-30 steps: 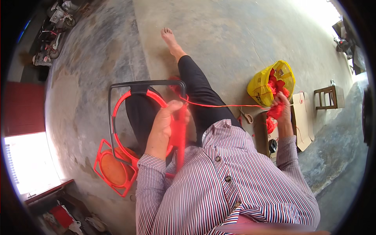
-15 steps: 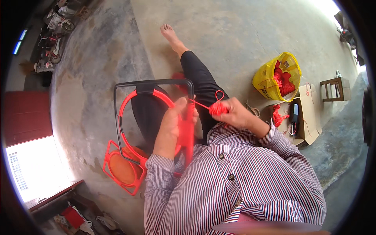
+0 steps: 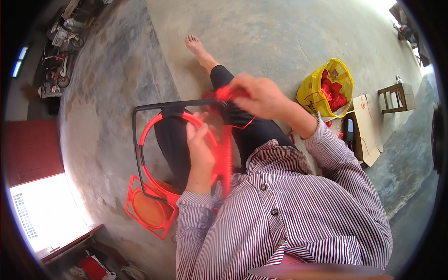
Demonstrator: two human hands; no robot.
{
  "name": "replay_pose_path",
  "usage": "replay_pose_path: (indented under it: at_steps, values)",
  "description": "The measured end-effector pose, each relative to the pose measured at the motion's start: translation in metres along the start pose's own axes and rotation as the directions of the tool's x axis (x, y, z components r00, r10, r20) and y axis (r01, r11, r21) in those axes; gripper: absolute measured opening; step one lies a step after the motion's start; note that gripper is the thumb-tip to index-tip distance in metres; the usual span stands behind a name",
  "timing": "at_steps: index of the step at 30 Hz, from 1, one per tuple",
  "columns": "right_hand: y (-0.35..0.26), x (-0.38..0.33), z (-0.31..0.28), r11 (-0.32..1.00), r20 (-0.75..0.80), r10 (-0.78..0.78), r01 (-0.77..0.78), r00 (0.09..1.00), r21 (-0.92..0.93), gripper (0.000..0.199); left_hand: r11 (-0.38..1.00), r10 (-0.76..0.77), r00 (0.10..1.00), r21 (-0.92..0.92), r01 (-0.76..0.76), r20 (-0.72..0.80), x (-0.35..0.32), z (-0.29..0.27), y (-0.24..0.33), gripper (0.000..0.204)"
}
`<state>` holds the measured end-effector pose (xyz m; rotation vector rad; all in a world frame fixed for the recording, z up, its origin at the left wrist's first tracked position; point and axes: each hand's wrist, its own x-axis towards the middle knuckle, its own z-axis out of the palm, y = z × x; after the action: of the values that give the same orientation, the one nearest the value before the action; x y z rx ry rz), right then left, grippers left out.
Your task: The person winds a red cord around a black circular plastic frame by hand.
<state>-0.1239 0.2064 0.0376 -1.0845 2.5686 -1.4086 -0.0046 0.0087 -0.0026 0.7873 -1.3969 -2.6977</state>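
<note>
A black rectangular metal frame with an inner ring (image 3: pixel 149 122) stands over my lap, its ring and right side partly wrapped in red cord. My left hand (image 3: pixel 200 151) reaches onto the ring, thumb on the near side and fingers partly behind it, closed around it. Beyond the frame's far right corner, my right hand (image 3: pixel 261 97) grips a small bundle of red cord (image 3: pixel 225 93), smeared by motion. A loose strand of red cord (image 3: pixel 245 126) hangs from there to the wrapped side bar.
At right stand a yellow bag (image 3: pixel 305 95) of red cord, an open cardboard box (image 3: pixel 368 133) with a black device, and a wooden stool (image 3: pixel 407 98). A red frame with a round orange panel (image 3: pixel 148 207) sits lower left. Motorbikes (image 3: pixel 60 70) are parked far left.
My right hand has swung up and away with the red cord bundle, to the frame's far right corner. My left hand has shifted from the side bar onto the ring.
</note>
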Motion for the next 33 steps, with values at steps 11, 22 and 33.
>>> replay_pose_path:
  at_steps: [11,22,33]
  values:
    - [0.023,-0.018,0.03,0.965,-0.303,0.203,-0.137,0.931,0.224,0.038,0.965,-0.077,0.945,-0.216,0.151,0.317,0.012,-0.018,-0.003,0.062]
    - [0.046,-0.075,-0.003,0.221,-0.029,0.428,-0.073,0.903,0.973,0.026,0.938,-0.276,0.939,-0.158,0.31,0.203,0.015,-0.019,-0.01,0.035]
    - [0.071,-0.13,-0.108,0.489,-0.354,0.679,-0.036,0.643,0.872,0.009,0.936,-0.352,0.903,0.06,0.348,0.247,0.004,0.001,0.004,0.029]
